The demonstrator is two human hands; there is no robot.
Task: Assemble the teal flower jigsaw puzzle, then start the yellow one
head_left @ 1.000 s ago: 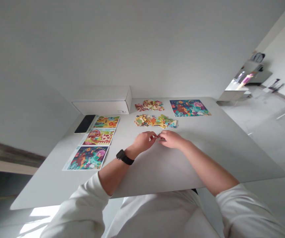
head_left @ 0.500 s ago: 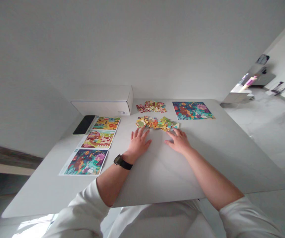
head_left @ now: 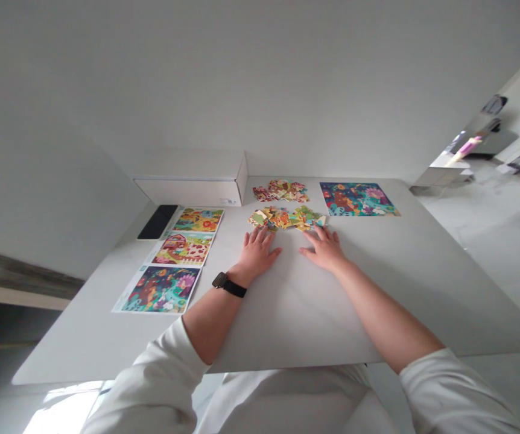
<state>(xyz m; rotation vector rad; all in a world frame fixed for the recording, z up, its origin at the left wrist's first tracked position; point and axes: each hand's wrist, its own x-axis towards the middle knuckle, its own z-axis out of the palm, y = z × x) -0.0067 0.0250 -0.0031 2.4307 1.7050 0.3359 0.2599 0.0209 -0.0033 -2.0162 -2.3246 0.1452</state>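
Note:
A heap of loose jigsaw puzzle pieces point(head_left: 287, 218) in yellow, orange and green lies mid-table in front of my hands. My left hand point(head_left: 259, 252) rests on the table, fingers spread, its tips at the heap's near left edge. On the other side my right hand point(head_left: 326, 248) lies flat with fingers apart, its tips by the heap's near right edge. Neither hand holds a piece. Behind this heap is a second pile of puzzle pieces point(head_left: 282, 190) in pink and red. To its right lies a dark blue puzzle picture point(head_left: 358, 199).
On the left, several printed picture sheets point(head_left: 163, 289) lie in a column, next to a black phone point(head_left: 157, 222). A white box point(head_left: 187, 190) stands against the wall at the back left. The white table point(head_left: 296, 325) reaches close to my body.
The view has shifted slightly, moving the whole table a little right and up. Both hands stay at the near edge of the heap, whose pieces look slightly rearranged on the left.

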